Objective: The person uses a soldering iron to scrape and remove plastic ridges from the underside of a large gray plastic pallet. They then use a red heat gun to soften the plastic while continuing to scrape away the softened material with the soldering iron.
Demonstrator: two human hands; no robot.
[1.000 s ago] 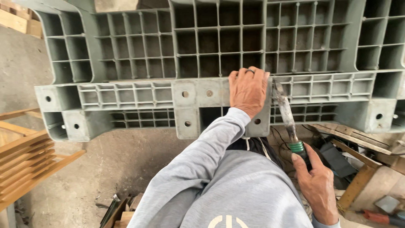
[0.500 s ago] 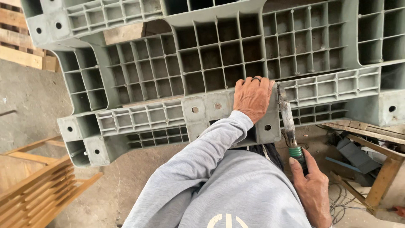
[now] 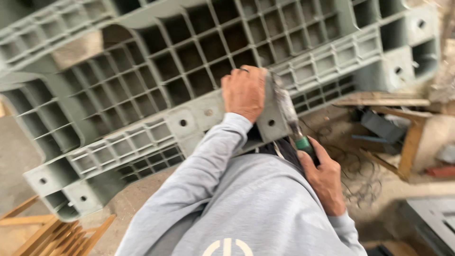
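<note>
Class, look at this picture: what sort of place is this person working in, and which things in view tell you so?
Probably a rough workshop or repair yard. A large grey plastic pallet is being handled, wooden slats lie on the bare concrete floor, and scrap timber and tangled wire litter the ground.

Workshop or yard, rough: my grey plastic pallet (image 3: 156,90) stands on a bare concrete floor (image 3: 14,161); wooden slats (image 3: 52,234) below its left corner, scrap timber (image 3: 407,142) and tangled wire (image 3: 360,175) to its right.

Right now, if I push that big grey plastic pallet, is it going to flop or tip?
The grey pallet probably stays stiff: ribbed grid all over. It looks light for its bulk, mostly hollow cells. It seems tilted, steadied by the left hand, so it may tip if released.
</note>
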